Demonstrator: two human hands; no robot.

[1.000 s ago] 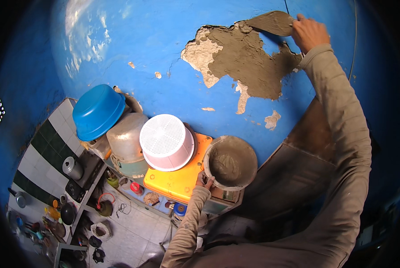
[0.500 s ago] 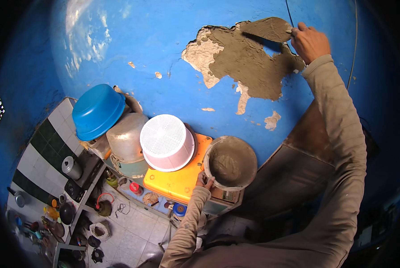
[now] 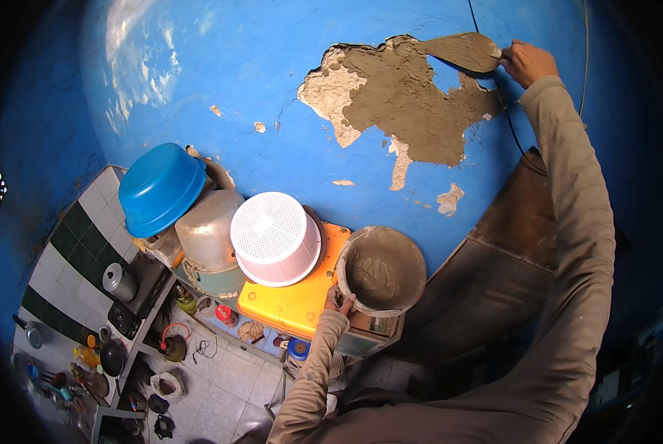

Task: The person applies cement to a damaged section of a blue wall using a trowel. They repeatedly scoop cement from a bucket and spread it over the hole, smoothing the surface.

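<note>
- Head view: the right hand (image 3: pixel 527 63) closes around the trowel (image 3: pixel 466 53), upper right of the frame; a nearly flat blade should spread the mortar (image 3: pixel 409 107) evenly.
- Left hand (image 3: pixel 339 302) grips the bucket (image 3: pixel 414 259), lower centre; steady support likely helps.

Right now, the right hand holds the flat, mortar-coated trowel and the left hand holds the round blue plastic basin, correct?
Wrong on what the left hand holds: the head view shows it on the edge of the round, mortar-smeared grey bucket. The right hand does hold the trowel.
</note>
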